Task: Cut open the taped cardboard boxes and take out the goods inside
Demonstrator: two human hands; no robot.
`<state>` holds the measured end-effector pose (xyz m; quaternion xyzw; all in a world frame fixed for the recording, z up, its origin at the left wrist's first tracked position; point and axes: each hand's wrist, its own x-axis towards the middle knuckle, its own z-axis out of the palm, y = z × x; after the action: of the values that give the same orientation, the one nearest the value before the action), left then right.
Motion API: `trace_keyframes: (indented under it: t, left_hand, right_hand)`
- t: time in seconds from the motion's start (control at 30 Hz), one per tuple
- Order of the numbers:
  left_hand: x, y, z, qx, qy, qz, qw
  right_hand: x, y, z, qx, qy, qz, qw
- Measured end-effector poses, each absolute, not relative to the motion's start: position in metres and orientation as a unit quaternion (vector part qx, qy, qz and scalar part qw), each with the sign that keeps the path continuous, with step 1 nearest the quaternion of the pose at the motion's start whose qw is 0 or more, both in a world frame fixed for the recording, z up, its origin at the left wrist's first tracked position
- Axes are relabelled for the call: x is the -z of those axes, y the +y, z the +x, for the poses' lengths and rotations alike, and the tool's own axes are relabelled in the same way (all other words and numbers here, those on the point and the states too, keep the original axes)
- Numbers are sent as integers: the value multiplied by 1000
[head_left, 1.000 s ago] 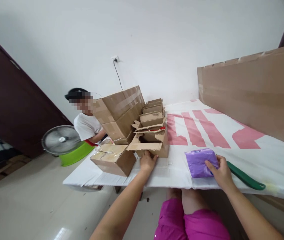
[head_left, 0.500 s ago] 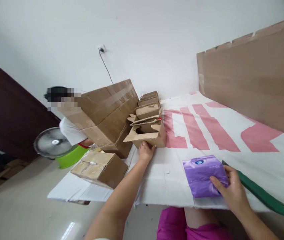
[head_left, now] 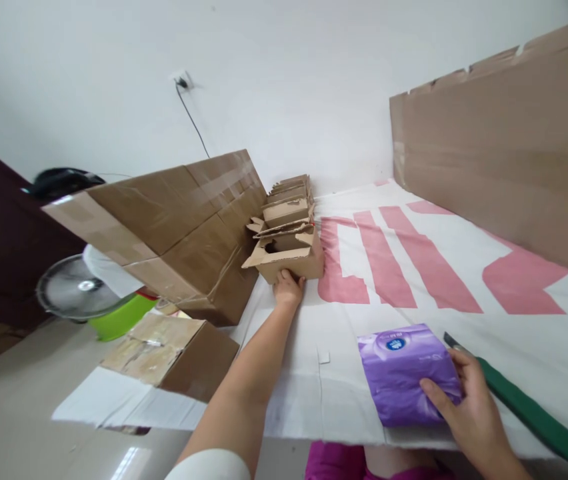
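Note:
My left hand [head_left: 289, 289] is stretched forward with its fingers against the front of the nearest open cardboard box [head_left: 300, 267]. Its thumb is spread to the right along that wall, and it does not grasp the box. Behind this box, more open boxes [head_left: 287, 211] stand in a row towards the wall. My right hand [head_left: 467, 400] grips the right side of a purple plastic-wrapped pack of tissues [head_left: 399, 373], thumb on top and fingers partly hidden. The pack is over the front of the white cloth. Beside that hand lies a green-handled tool [head_left: 529, 410] with a dark blade-like tip.
A large taped carton [head_left: 179, 233] stands left of the row, with a smaller closed box [head_left: 174, 353] in front. A large cardboard panel [head_left: 504, 147] rises on the right. Beyond the left edge are a fan [head_left: 81, 287], a green basin [head_left: 119, 319] and a person in a white sleeve [head_left: 107, 270].
The nearest box has slid a little away from me, with my left hand following against its front. The view has shifted. The tissue pack stays in my right hand.

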<state>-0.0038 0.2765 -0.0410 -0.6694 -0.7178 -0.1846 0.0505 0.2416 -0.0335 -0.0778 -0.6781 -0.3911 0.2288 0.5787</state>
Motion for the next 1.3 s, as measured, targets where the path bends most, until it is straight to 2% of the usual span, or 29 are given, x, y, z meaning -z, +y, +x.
trace_keyframes:
  t: [0.2,0.43,0.6,0.67,0.73,0.8,0.93,1.13,1.3]
  left_hand:
    - [44,265,-13,180,-689,-702,9]
    - [9,230,4,167,-637,-746,-102]
    - [-17,138,53,157,-471,-845,-202]
    - [-24,99,68,115,-333,-897,-268]
    - [-31,72,76,87,-271,-925,-253]
    - [-36,64,77,64,-274,-932,-230]
    - [-47,97,55,15,-318,-928,-194]
    - [-61,173,-16,21,-509,-860,19]
    - [-37,194,-37,67,-630,-766,107]
  right_hand:
    - [77,-29,244,-226,-396,-676,579]
    - [79,-24,246,-230,-407,-670,577]
    - [75,-24,246,-232,-411,-659,585]
    - [75,-24,247,-239,-416,-651,589]
    - [76,-24,249,-246,-418,-636,600]
    - [77,-23,249,-261,-430,-610,612]
    - [78,-22,247,-255,-471,-593,602]
    - [79,-21,244,-225,-468,-625,583]
    - [80,-20,244,-214,-479,-628,575]
